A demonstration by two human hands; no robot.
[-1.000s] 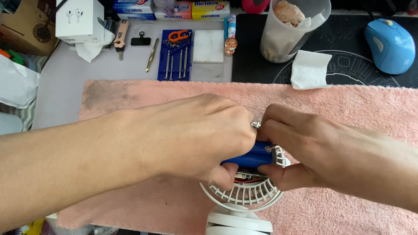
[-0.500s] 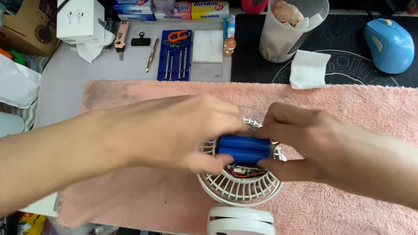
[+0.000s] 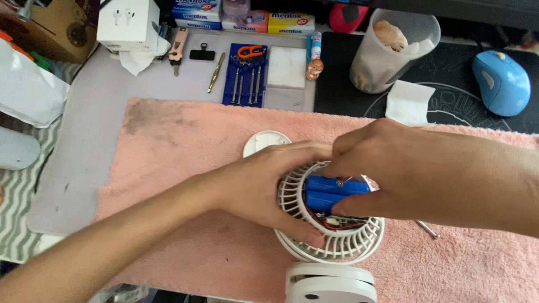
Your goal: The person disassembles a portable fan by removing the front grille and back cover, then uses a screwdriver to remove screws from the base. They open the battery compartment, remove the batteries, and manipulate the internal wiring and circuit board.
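A small white fan housing with a slatted grille lies on the pink towel. Inside it sit two blue cylindrical battery cells with red wires below them. My left hand wraps the left side of the housing, thumb along the lower rim. My right hand comes from the right and pinches the battery cells between thumb and fingers. A round white cover lies just behind my left hand. The fan's white base shows at the bottom edge.
A blue screwdriver set tray lies behind the towel, with a white pad, a metal tool and a white box. A clear plastic cup, tissue and blue mouse sit on the black mat. A thin metal screwdriver lies on the towel.
The fan housing has shifted up and away from its base. My hands opened apart slightly, so both blue cells and the red wires now show.
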